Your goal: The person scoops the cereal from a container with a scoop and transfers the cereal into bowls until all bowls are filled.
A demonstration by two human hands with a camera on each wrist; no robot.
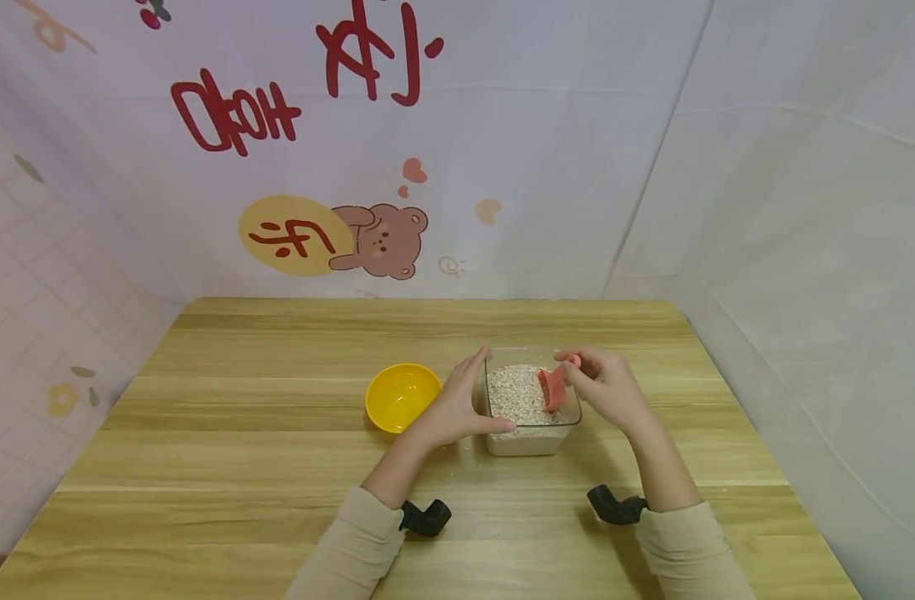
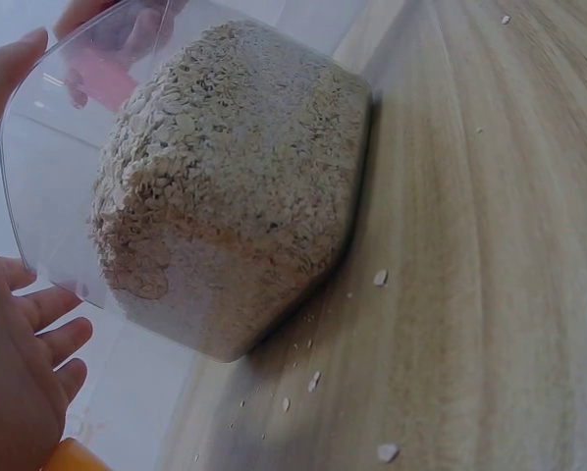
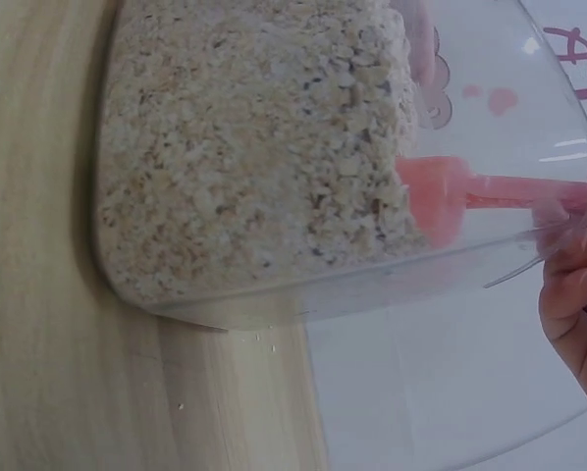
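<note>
A clear square container point(image 1: 523, 445) filled with rolled oats point(image 1: 513, 395) stands on the table. My left hand point(image 1: 452, 410) holds its left side, thumb over the front rim and fingers along the far left. In the left wrist view, those fingers point(image 2: 60, 340) lie against the clear wall. With my right hand point(image 1: 612, 388) I pinch the handle of a pink scoop point(image 1: 553, 390) at the container's right rim. The scoop's head rests down at the oats' surface, seen through the wall in the right wrist view.
A yellow bowl point(image 1: 399, 398) stands just left of the container, partly behind my left hand. Loose oat flakes point(image 2: 381, 278) lie scattered on the wooden table point(image 1: 225, 450). White printed cloth point(image 1: 547, 167) hangs behind and on both sides. Black wrist mounts point(image 1: 427, 518) stick out inward from both sleeves.
</note>
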